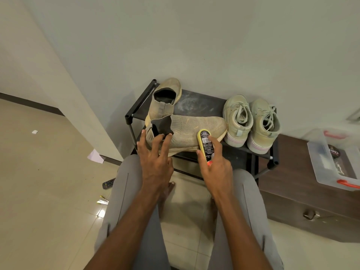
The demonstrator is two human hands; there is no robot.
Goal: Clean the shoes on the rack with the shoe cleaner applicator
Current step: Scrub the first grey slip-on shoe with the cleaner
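The knit slip-on shoe (191, 133) lies on its side across the near edge of the rack (196, 103), toe pointing right, collar to the left. This placement appears deliberate: it turns the broad side panel up toward the person and brings it within easy reach.

The left hand (155, 160) rests at the collar end with fingers spread wide and mostly straight, fingertips touching the heel and the dark collar opening. Judged purpose: to pin the shoe so it does not slide under pressure from the applicator.

The right hand (215, 166) holds the shoe cleaner applicator (205, 147), fingers wrapped around its lower body and the index finger laid straight along the barcode side. The yellow head end is pressed against the shoe's side near the sole. The extended finger likely steers and loads the head.

Condition of the work item: beige knit upper, visibly dull, with faint orange-tinted streaks along the top line; pale sole edge. No foam or wet patch can be confirmed.

Other shoes: 1 matching slip-on (165, 98) stands at the far left of the rack, toe toward the wall. 2 lace-up sneakers (251, 121) stand side by side at the right, heels toward the person, pinkish sole trim showing. The rack surface between shows pale dusty scuffs.

A clear plastic box (331, 162) with orange latches sits on a dark cabinet at far right.
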